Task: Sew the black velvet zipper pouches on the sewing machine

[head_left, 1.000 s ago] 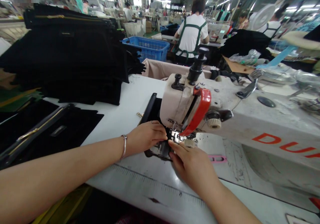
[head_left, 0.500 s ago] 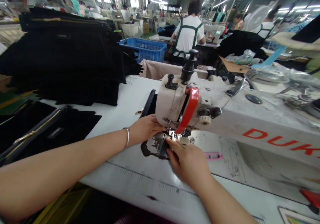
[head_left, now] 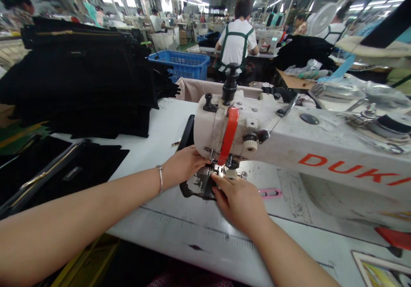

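head view, from the left: a tall stack of black fabric pieces (head_left: pixel 83 86) rises at the far side of the white table (head_left: pixel 163 116), with a gold zip along its top. nearer me, more black pieces lie flat, the uppermost bearing a gold zip (head_left: pixel 38 180) and a small plate (head_left: pixel 71 173). behind the stack sits a blue basket (head_left: pixel 180 66).

my left arm crosses in, 1 silver bracelet (head_left: pixel 160 179) at the wrist. my left hand (head_left: pixel 181 167) is over the near end of a black zipped piece (head_left: pixel 186 133), its fingers pressed together and reaching toward the presser foot; i cannot tell whether they pinch the cloth. that piece runs away from me along the left of the sewing machine (head_left: pixel 208 126), partly hidden by its head, and a gold zip pull (head_left: pixel 176 143) sticks out on the table side.

a dark metal plate (head_left: pixel 199 186) lies between my 2 hands. my right hand (head_left: pixel 240 199) is just below the red guard (head_left: pixel 229 135), index finger stretched to the foot, thumb apart from it; i cannot tell if anything is gripped.

beyond the machine, a co-worker in a white shirt (head_left: pixel 236 43) sits facing away. right of my hand lies a pink slotted piece (head_left: pixel 270 193), under the machine's arm with its red lettering (head_left: pixel 340 167).
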A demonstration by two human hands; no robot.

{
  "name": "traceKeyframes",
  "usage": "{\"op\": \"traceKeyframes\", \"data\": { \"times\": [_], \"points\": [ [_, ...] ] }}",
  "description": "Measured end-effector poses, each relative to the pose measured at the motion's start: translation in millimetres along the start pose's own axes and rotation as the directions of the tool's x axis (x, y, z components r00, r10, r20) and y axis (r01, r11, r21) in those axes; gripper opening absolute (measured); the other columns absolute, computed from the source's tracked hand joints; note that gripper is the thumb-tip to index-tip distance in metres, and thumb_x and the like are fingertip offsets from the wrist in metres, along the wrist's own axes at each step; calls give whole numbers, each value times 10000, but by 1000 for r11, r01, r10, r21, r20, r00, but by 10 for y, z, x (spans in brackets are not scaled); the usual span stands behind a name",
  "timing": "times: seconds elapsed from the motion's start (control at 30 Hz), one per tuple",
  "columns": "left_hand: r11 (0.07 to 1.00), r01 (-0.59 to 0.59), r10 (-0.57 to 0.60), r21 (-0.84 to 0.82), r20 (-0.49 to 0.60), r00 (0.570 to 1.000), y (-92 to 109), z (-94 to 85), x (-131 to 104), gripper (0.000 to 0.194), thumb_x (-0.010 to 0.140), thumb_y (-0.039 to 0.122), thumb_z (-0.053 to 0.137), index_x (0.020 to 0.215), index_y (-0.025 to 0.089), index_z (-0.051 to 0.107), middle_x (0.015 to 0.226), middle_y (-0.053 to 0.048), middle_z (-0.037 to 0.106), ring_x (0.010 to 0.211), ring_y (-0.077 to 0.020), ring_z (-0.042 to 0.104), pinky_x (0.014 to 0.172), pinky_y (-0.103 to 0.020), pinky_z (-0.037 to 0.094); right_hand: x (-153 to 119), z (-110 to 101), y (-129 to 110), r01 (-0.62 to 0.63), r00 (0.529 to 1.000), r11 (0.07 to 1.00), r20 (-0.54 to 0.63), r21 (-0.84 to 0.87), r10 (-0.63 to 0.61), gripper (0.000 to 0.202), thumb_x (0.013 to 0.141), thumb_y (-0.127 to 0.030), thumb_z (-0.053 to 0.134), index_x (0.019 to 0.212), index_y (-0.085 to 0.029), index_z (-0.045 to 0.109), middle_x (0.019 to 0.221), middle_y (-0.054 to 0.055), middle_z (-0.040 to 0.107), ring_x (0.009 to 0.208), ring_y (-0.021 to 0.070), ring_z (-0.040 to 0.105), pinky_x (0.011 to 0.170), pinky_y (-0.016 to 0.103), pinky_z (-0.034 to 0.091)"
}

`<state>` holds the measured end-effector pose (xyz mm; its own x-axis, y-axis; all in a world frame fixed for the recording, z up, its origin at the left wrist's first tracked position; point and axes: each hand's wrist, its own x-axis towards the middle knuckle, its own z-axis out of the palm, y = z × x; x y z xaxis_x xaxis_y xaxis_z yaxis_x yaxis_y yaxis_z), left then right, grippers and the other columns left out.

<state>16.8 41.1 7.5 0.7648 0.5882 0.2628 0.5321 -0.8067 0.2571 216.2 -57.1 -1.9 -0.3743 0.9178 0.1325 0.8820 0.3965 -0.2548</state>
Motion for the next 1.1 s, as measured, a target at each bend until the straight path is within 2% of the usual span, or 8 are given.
{"op": "traceKeyframes", "data": {
  "times": [0.2, 0.3, 0.47, 0.6, 0.67, 0.73, 0.93, 1.1],
  "points": [
    [992, 122, -116, -20, 191, 975, 419, -153, -276, 244, 968, 154, 492, 1152, 157, 653, 1120, -88, 625, 974, -208, 632, 882, -353, 539, -22, -26, 21, 10, 1000, 999, -6, 38, -10, 330, 957, -238, 540, 1281, -229, 601, 1019, 58, 720, 896, 223, 654, 740, 334, 487],
    [993, 114, -106, -32, 181, 978, 458, -146, -363, 275, 969, 150, 491, 1205, 168, 630, 1127, -87, 599, 1049, -219, 588, 964, -386, 500, -30, -27, 22, 15, 1000, 998, -8, 66, -15, 312, 961, -231, 540, 1264, -228, 611, 1035, 58, 714, 946, 226, 644, 785, 335, 485],
    [994, 106, -100, -32, 159, 982, 502, -149, -383, 309, 991, 277, 502, 1258, 160, 607, 1165, -107, 601, 1134, -267, 531, 1019, -471, 458, -42, -43, 52, 41, 999, 993, -11, 111, -40, 273, 964, -198, 521, 1207, -222, 646, 987, 53, 700, 945, 215, 626, 814, 330, 471],
    [989, 133, -122, -57, 169, 978, 709, -162, -506, 497, 912, 454, 625, 1306, 155, 574, 1252, -130, 593, 1148, -309, 533, 996, -512, 486, -75, -88, 134, 179, 984, 972, -14, 154, -179, 255, 904, -133, 566, 1095, -233, 702, 875, 33, 658, 865, 198, 596, 762, 310, 451],
    [990, 127, -118, -60, 132, 984, 813, -126, -610, 532, 869, 446, 685, 1299, 151, 577, 1267, -132, 605, 1168, -323, 538, 1017, -530, 483, -93, -119, 169, 258, 966, 949, -21, 179, -259, 247, 885, -119, 568, 1043, -236, 716, 824, 24, 627, 817, 188, 575, 733, 305, 441],
    [991, 120, -116, -60, 71, 991, 883, -65, -708, 459, 878, 359, 689, 1279, 159, 589, 1267, -119, 623, 1203, -317, 540, 1055, -534, 469, -104, -149, 184, 309, 950, 928, -31, 210, -309, 236, 877, -107, 549, 977, -236, 720, 802, 16, 611, 787, 178, 563, 724, 304, 439],
    [995, 54, -59, -79, -56, 997, 888, 73, -800, 306, 951, 248, 571, 1241, 160, 608, 1241, -105, 655, 1209, -270, 571, 1086, -485, 476, -117, -160, 144, 287, 957, 920, -47, 267, -285, 282, 863, -57, 512, 1025, -205, 689, 925, 39, 638, 899, 184, 585, 808, 314, 477],
    [994, 0, -5, -106, -40, 999, 754, 56, -722, 293, 928, 252, 600, 1203, 153, 626, 1178, -89, 684, 1135, -243, 614, 1099, -455, 463, -134, -110, 116, 255, 967, 938, -62, 235, -247, 276, 888, -69, 506, 1040, -209, 689, 964, 58, 645, 891, 200, 595, 791, 328, 496]
  ]
}}
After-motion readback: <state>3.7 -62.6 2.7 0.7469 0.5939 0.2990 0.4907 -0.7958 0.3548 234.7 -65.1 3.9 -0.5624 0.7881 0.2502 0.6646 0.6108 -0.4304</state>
